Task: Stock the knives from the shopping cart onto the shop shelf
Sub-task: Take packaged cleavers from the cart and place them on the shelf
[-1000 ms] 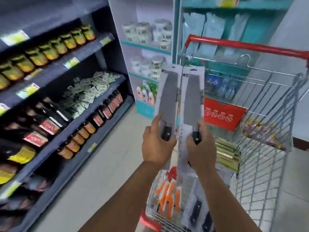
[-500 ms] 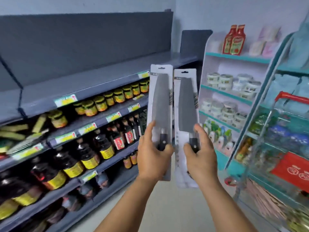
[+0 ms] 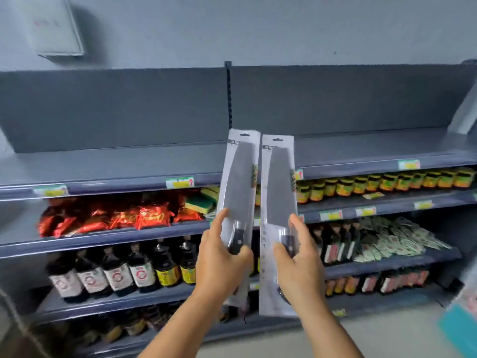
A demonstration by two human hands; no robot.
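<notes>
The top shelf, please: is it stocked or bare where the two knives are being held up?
Bare, as far as visible: the top shelf shows only grey board beside both packaged knives.

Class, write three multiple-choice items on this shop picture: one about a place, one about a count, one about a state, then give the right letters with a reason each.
1. Where do the red packets lie?
A. on the top shelf
B. on the second shelf, left
C. on the floor

2. How many packaged knives are held?
A. one
B. two
C. three

3. How does the top shelf look?
A. bare
B. full of jars
C. stacked with bottles

Key: 1 B, they lie under the top shelf, left of the sponges. 2 B, the left hand grips the left knife and the right hand the right knife. 3 A, nothing shows on it.
</notes>
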